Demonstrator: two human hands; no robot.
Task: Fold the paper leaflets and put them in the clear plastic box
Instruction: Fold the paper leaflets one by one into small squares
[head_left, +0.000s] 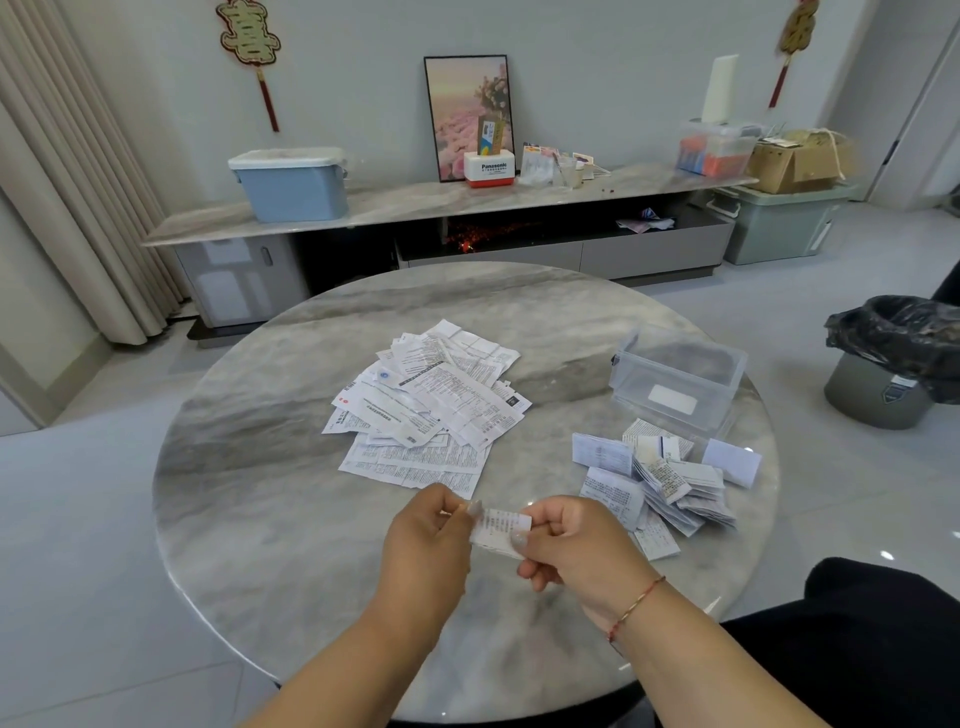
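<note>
Over the round table (260, 467) | our left hand (426, 540) and right hand (566, 540) pinch one small folded leaflet (501, 530) | flat pile (431, 405) unfolded, folded heap (660, 478) beside clear box (680, 379), unboxed.

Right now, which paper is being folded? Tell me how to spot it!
Find the round marble table and look at its near edge. There the left hand and the right hand pinch one small folded leaflet between them. It is the only paper lifted in fingers; the flat pile and folded pile lie on the table.
</note>
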